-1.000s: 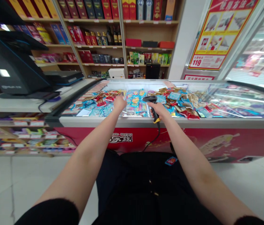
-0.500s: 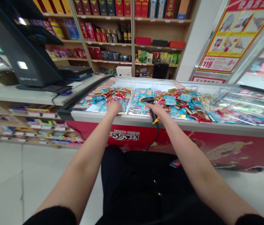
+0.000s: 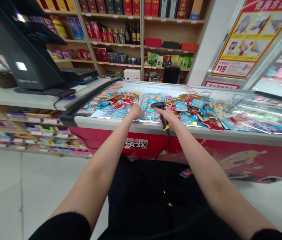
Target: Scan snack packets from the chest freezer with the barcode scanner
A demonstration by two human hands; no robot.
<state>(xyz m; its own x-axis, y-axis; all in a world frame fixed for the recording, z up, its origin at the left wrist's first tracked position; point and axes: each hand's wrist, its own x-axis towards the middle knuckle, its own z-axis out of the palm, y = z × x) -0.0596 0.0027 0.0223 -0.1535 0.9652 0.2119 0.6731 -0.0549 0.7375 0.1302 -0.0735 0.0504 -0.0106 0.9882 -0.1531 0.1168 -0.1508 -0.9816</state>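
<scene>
Well left of the fingers, a black point-of-sale terminal [image 3: 18, 56] stands on the white counter [image 3: 10, 100], and a flat dark device [image 3: 79, 75] sits just beside it. Wooden shelves [image 3: 141, 43] of boxed liquor and bottles rise beyond the fingers. The left hand [image 3: 136, 112] reaches over the front rim of a glass-topped chest freezer [image 3: 181, 129] and comes down among blue snack packets [image 3: 120, 113]; its fingers [image 3: 132, 110] lie close together and touch the pile, though whether they pinch a packet I cannot tell. Just to the right, the fingers [image 3: 162, 113] of the right hand [image 3: 168, 116] wrap around the handle of a black-and-yellow barcode scanner [image 3: 159, 105], whose head points toward the left hand. Its black cable [image 3: 162, 151] hangs down over the freezer's red front panel [image 3: 243, 160]. Further right of the fingers, brown and blue packets [image 3: 196, 113] fill the freezer, and a red-and-yellow poster [image 3: 252, 40] hangs beyond them.
</scene>
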